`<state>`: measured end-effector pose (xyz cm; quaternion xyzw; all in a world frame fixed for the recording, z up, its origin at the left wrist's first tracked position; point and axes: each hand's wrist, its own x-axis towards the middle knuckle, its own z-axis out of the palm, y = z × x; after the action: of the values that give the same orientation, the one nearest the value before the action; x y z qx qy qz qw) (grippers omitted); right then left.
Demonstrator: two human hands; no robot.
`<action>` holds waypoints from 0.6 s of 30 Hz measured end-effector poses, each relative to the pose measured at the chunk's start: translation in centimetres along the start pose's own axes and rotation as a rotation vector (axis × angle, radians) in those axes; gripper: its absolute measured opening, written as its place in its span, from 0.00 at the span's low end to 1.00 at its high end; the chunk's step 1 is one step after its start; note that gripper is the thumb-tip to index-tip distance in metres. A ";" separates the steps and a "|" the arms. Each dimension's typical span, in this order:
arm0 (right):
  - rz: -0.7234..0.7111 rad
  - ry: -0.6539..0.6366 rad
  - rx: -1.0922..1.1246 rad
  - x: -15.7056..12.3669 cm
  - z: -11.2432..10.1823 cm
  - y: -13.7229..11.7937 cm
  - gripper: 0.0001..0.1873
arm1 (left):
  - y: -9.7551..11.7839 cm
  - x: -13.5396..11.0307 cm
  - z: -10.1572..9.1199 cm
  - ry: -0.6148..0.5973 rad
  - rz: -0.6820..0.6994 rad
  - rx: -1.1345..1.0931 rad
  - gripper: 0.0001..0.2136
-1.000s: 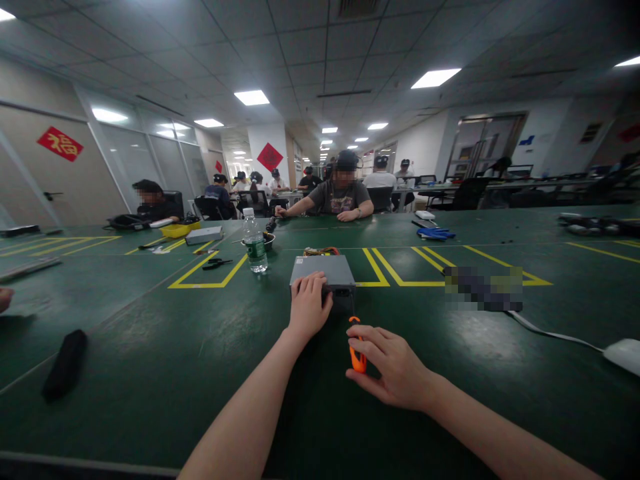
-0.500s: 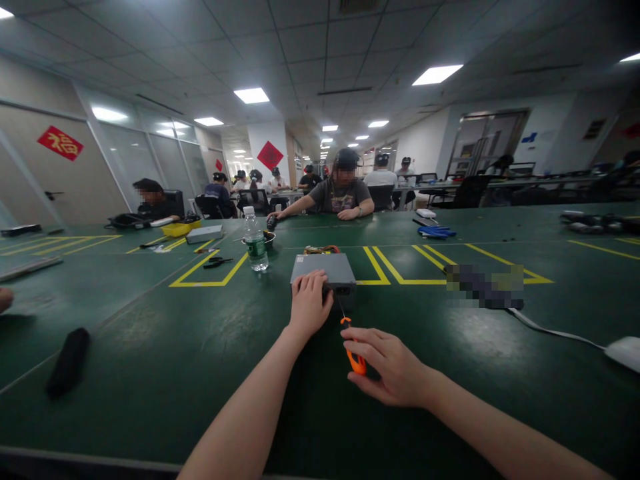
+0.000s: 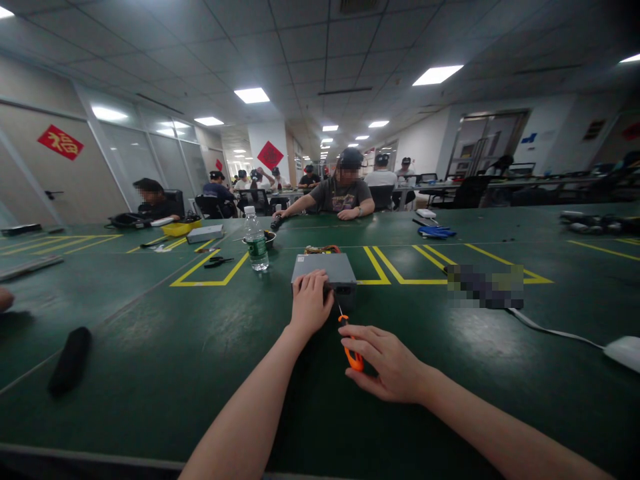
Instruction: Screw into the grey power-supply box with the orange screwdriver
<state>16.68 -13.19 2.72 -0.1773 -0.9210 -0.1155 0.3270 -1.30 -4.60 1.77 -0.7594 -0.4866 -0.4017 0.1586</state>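
Note:
A grey metal box [image 3: 325, 270] with coloured wires at its far end lies on the green table [image 3: 150, 360]. My left hand [image 3: 309, 303] rests on its near left corner, fingers curled over the top edge. My right hand [image 3: 387, 363] is closed round the orange handle of a screwdriver [image 3: 351, 347]. The thin shaft points at the box's near face, just right of my left hand.
A water bottle [image 3: 255, 240] stands left of the box, scissors [image 3: 217, 262] beyond it. A black pouch [image 3: 70, 360] lies near left. A white cable and adapter [image 3: 623, 352] lie at right. Several people sit across the table. Yellow tape lines mark the table.
My right hand has shifted the screwdriver slightly left and forward, and its tip has come up to the box's near face. My left hand has stayed on the box.

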 end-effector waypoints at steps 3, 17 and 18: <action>0.007 0.031 -0.005 -0.2 0.0 0.2 0.15 | 0.0 0.0 0.0 -0.002 0.000 0.003 0.11; -0.056 -0.116 -0.114 0.3 0.7 -0.4 0.15 | 0.1 0.1 -0.1 0.007 0.000 0.016 0.11; -0.055 -0.108 -0.114 0.2 0.9 -0.3 0.15 | 0.1 0.1 0.0 0.008 -0.001 0.013 0.11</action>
<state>15.88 -13.11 2.10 -0.1764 -0.9337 -0.1668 0.2630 -1.19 -4.65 1.88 -0.7565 -0.4891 -0.4015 0.1651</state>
